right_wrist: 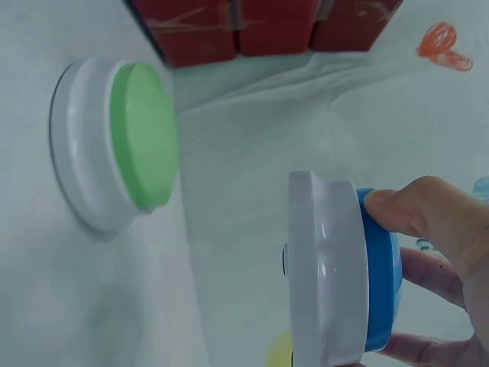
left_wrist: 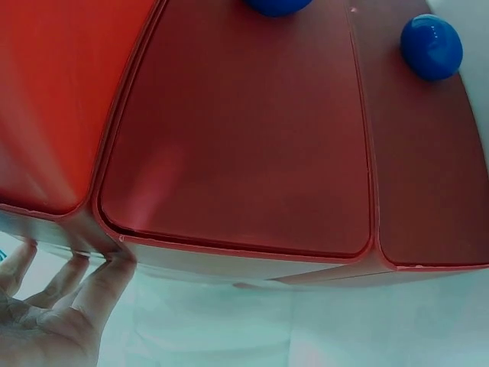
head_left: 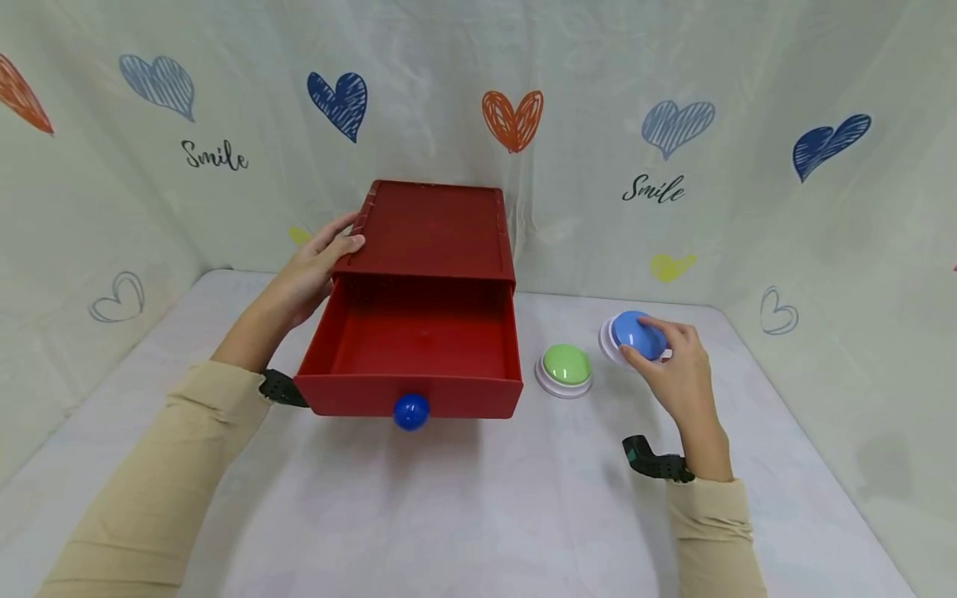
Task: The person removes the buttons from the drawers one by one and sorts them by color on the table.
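Observation:
A red drawer box (head_left: 434,228) stands at the back of the table with its top drawer (head_left: 419,340) pulled out and nothing in it. The drawer front carries a blue round knob (head_left: 411,411). My left hand (head_left: 327,253) rests on the box's upper left edge, fingers straight against its side (left_wrist: 84,283). My right hand (head_left: 661,353) pinches a blue dome button (head_left: 634,330) on a white base (right_wrist: 321,267), thumb and fingers round the dome (right_wrist: 380,267). The button is tilted and looks raised off the table. A green dome button (head_left: 566,365) sits just left of it.
The white table (head_left: 478,515) is walled on three sides by a pale cloth printed with hearts (head_left: 512,116). The left wrist view shows lower drawer fronts with blue knobs (left_wrist: 432,46). Both arms wear beige sleeves and black wrist straps (head_left: 658,465).

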A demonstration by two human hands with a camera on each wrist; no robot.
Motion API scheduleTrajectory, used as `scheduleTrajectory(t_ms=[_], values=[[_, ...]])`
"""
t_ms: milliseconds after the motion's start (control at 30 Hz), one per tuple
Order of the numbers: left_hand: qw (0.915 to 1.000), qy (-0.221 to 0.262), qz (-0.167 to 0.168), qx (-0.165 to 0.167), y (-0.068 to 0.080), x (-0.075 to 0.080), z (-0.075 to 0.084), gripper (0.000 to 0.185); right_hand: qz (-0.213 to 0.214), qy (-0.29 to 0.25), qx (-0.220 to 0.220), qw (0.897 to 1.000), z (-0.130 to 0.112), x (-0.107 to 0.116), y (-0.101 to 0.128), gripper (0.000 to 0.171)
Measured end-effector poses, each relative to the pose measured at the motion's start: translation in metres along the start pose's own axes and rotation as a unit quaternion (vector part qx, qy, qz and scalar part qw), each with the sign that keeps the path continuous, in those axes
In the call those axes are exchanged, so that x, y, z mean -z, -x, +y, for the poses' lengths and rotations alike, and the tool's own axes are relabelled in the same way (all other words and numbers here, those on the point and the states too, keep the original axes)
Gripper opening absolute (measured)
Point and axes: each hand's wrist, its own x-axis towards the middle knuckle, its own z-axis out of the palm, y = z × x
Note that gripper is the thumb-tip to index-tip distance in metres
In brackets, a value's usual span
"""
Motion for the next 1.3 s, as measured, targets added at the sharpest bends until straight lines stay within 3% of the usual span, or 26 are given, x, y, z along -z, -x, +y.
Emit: scheduleTrajectory(t_ms=[267, 433, 867, 1300], values=[[1.0000, 0.006, -0.002, 0.001, -0.001, 0.000, 0.000, 0.062, -0.057, 0.038, -0.076, 0.995, 0.024, -0.006, -0.004, 0.056], [1.0000, 0.006, -0.003, 0.000, -0.001, 0.001, 0.000, 0.061, -0.087, 0.050, -0.101, 0.990, 0.035, -0.010, -0.005, 0.057], [1.0000, 0.006, -0.003, -0.004, 0.000, 0.001, 0.000, 0.061, -0.136, 0.055, -0.126, 0.981, 0.056, -0.020, -0.006, 0.057], [1.0000, 0.008, -0.002, -0.001, -0.001, 0.001, 0.000, 0.062, -0.167, 0.065, -0.127, 0.976, 0.057, -0.019, -0.005, 0.061]])
